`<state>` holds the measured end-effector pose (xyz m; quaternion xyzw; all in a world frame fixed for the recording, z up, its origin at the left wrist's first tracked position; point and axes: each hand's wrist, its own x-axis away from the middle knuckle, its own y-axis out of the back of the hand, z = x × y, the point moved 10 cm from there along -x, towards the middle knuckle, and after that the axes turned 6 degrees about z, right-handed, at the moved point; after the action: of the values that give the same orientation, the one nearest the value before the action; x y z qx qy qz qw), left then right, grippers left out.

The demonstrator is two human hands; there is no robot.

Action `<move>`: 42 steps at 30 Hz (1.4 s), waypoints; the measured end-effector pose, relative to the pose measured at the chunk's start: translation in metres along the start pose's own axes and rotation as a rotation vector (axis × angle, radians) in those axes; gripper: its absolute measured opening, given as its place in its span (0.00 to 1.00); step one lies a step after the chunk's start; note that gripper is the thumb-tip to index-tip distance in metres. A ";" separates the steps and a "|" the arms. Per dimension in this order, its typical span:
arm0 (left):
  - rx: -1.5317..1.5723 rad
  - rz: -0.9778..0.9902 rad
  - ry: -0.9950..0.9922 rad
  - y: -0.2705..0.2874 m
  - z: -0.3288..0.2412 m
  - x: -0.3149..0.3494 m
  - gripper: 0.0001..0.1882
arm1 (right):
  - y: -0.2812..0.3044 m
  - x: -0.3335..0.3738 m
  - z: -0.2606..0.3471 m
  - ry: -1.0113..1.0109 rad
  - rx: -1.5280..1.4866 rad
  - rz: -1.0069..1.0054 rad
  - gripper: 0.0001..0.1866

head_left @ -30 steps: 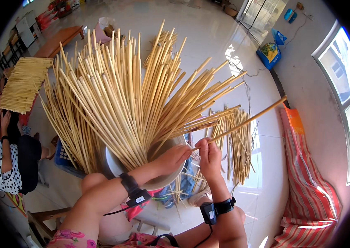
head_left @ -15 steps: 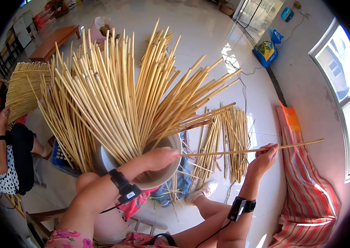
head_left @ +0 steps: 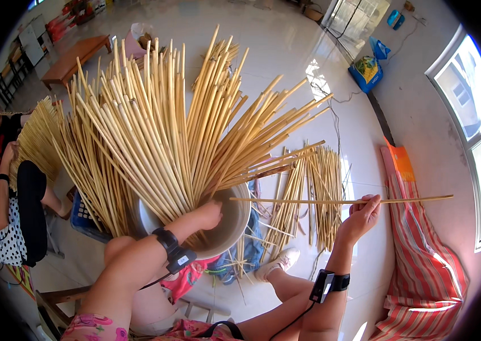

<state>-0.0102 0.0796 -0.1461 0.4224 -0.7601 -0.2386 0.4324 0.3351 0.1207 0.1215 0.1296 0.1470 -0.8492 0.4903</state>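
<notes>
My right hand [head_left: 361,217] is closed round a thin straw-coloured stalk [head_left: 286,200], which lies nearly level with both ends free. My left hand [head_left: 209,215] is over the pale bucket [head_left: 244,211], curled at the lower ends of the upright stalks [head_left: 163,136]. Its fingertips are largely hidden, so whatever they pinch cannot be made out. The upright stalks form a thick bundle that fans out above the bucket's rim.
More stalks [head_left: 324,199] lie on the floor to the right. A blue crate [head_left: 88,219] stands left of the bucket. Further left sits a person [head_left: 1,219] with a sheaf of stalks [head_left: 41,139]. Striped cloth [head_left: 419,250] hangs by the right wall.
My left hand has come away from the stalk's near end and moved left to the bundle. The stalk in my right hand has turned closer to level. The person's sheaf has shifted.
</notes>
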 end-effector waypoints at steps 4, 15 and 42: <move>-0.636 0.202 0.019 -0.037 -0.016 0.007 0.24 | -0.031 0.014 -0.005 0.019 0.066 0.227 0.18; -0.065 0.335 -0.141 0.026 -0.046 0.019 0.15 | -0.131 0.099 -0.047 -0.215 0.199 0.965 0.07; 0.498 -0.273 -0.605 0.099 -0.123 0.055 0.11 | -0.145 0.108 -0.027 -0.085 0.275 0.758 0.09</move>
<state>0.0373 0.0856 0.0144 0.5216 -0.8245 -0.2161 0.0384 0.1579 0.1139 0.0752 0.2039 -0.0466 -0.6247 0.7523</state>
